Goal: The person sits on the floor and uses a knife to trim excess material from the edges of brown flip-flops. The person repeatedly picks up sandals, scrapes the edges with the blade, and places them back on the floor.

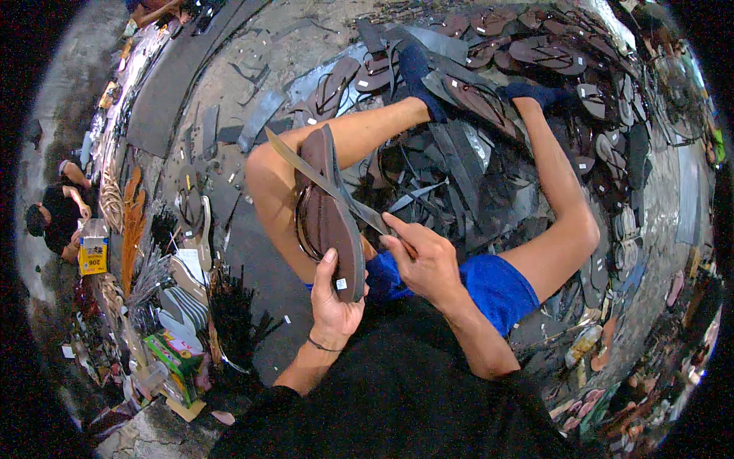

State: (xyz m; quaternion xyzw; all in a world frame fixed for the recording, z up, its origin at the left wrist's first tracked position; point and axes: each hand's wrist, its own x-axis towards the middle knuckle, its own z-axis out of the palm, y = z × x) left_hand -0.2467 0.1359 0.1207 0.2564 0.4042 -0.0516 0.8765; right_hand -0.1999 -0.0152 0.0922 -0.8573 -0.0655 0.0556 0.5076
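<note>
Brown sandal (349,249), centre-left of frame, pinched heel-end by your left hand (336,306); your right hand (428,262), fingers curled, grips the knife (307,167). Excess pressure could send it slipping into your bare leg (267,195).

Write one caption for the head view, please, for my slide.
Left hand holds a brown flip-flop by one end; right hand holds a long knife across it.

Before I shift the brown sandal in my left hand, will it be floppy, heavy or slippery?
The brown sandal probably stays fairly firm: gripped at one end by your left hand, it shows no sag. It is likely light, being slim and held one-handed. Its glossy strap may feel slick.
</note>
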